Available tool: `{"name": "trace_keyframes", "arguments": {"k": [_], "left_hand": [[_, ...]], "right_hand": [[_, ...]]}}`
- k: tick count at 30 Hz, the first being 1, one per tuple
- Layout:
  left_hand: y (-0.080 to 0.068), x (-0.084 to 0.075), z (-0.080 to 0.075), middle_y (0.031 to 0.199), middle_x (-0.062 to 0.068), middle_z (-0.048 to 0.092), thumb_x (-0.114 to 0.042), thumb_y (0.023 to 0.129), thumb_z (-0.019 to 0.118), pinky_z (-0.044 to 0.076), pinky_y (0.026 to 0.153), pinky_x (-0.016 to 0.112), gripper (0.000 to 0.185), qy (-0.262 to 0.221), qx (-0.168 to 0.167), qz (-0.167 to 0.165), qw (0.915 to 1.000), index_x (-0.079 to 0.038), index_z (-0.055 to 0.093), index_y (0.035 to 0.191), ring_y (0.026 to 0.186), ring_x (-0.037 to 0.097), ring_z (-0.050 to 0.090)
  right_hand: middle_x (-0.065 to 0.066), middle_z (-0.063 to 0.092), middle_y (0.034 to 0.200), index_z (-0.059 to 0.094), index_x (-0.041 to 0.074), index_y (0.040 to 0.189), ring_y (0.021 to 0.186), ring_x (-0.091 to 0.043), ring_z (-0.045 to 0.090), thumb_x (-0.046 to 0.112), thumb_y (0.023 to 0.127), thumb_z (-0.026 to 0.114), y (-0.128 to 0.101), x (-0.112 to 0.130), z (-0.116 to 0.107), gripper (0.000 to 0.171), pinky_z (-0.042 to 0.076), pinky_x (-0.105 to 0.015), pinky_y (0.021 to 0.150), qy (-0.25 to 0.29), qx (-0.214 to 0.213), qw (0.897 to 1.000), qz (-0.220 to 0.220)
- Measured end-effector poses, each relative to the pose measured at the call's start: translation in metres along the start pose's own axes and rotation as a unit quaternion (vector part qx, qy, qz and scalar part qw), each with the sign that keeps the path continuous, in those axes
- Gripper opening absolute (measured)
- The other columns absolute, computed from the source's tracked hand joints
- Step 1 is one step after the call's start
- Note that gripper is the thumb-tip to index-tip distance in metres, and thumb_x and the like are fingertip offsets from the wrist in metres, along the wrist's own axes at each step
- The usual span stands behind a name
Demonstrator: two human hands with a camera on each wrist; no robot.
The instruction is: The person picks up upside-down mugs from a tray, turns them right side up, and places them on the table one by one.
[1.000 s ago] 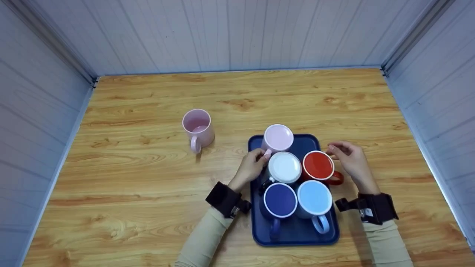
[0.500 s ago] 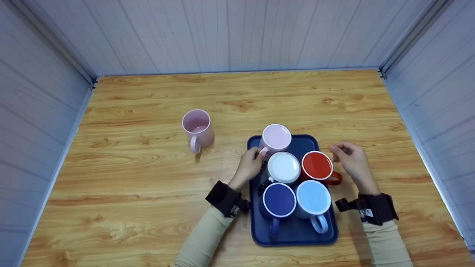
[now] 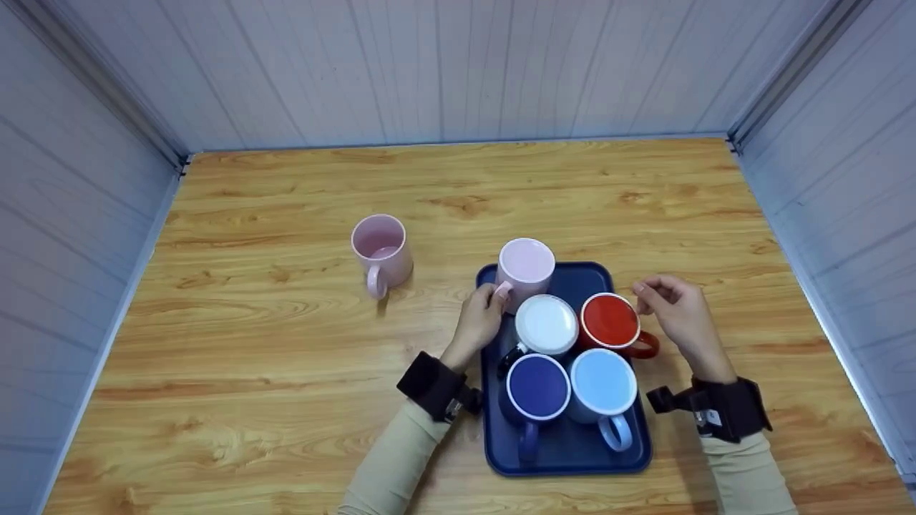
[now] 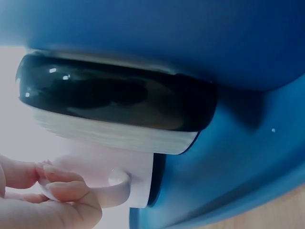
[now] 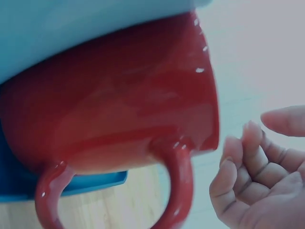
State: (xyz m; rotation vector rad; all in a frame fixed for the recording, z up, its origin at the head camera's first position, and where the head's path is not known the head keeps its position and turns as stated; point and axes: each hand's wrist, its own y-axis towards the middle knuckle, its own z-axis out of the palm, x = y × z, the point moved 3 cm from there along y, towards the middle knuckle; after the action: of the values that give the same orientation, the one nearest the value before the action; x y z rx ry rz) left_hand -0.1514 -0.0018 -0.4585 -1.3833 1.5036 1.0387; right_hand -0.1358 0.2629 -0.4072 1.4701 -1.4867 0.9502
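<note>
My left hand [image 3: 481, 322] pinches the handle of a pink mug [image 3: 526, 272] at the back left of the blue tray [image 3: 565, 454]. In the left wrist view, thumb and fingers close on that pink handle [image 4: 119, 191], beside a black mug handle [image 4: 114, 93]. My right hand [image 3: 676, 307], fingers loosely curled, holds nothing; it is just right of a red mug [image 3: 610, 322]. The right wrist view shows the hand [image 5: 267, 181] apart from the red mug [image 5: 114, 95]. The mugs on the tray appear upside down, with flat discs facing up.
Also on the tray are a white mug [image 3: 547, 325] with a black handle, a dark blue mug [image 3: 538, 388] and a light blue mug [image 3: 603, 381]. Another pink mug [image 3: 383, 254] stands upright on the wooden table [image 3: 250, 322]. Panel walls [image 3: 458, 71] enclose the back and sides.
The pink mug in my left hand has shifted slightly left on the tray, away from the red mug. My right hand has barely moved beside the red mug.
</note>
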Motion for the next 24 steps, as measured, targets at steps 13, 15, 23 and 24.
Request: {"name": "trace_keyframes", "arguments": {"k": [13, 15, 23, 24], "left_hand": [[0.001, -0.011, -0.008, 0.068, -0.002, 0.049, -0.009, 0.094, 0.048, 0.037, 0.059, 0.021, 0.022, -0.020, -0.005, -0.001, 0.9998, 0.002, 0.057, 0.077, 0.063, 0.009, 0.044], [0.001, -0.013, -0.009, 0.068, -0.001, 0.051, -0.007, 0.094, 0.048, 0.037, 0.059, 0.021, 0.021, -0.020, -0.007, 0.002, 0.9998, 0.003, 0.058, 0.078, 0.064, 0.009, 0.045], [-0.001, -0.023, -0.014, 0.069, 0.000, 0.053, -0.009, 0.093, 0.050, 0.037, 0.058, 0.021, 0.021, -0.038, -0.008, 0.005, 0.9992, 0.003, 0.058, 0.078, 0.063, 0.009, 0.046], [-0.002, -0.024, -0.015, 0.069, 0.000, 0.053, -0.010, 0.093, 0.050, 0.038, 0.059, 0.022, 0.021, -0.043, -0.009, 0.004, 0.9990, 0.003, 0.058, 0.079, 0.064, 0.009, 0.046]], "right_hand": [[-0.012, 0.058, 0.065, 0.059, -0.012, 0.091, 0.062, -0.016, 0.056, 0.003, 0.089, 0.057, -0.006, 0.014, 0.015, 0.015, 0.048, -0.024, 0.061, 0.030, 0.028, 0.999, -0.020], [-0.012, 0.058, 0.066, 0.059, -0.013, 0.092, 0.062, -0.017, 0.057, 0.003, 0.089, 0.057, -0.006, 0.015, 0.019, 0.016, 0.048, -0.024, 0.060, 0.029, 0.034, 0.999, -0.021], [-0.016, 0.058, 0.068, 0.060, -0.013, 0.095, 0.063, -0.015, 0.057, 0.002, 0.089, 0.057, -0.011, 0.021, 0.029, 0.016, 0.049, -0.023, 0.061, 0.026, 0.064, 0.997, -0.036], [-0.016, 0.058, 0.069, 0.060, -0.013, 0.095, 0.064, -0.015, 0.057, 0.001, 0.089, 0.057, -0.011, 0.022, 0.030, 0.016, 0.049, -0.022, 0.062, 0.027, 0.067, 0.997, -0.039]]}}
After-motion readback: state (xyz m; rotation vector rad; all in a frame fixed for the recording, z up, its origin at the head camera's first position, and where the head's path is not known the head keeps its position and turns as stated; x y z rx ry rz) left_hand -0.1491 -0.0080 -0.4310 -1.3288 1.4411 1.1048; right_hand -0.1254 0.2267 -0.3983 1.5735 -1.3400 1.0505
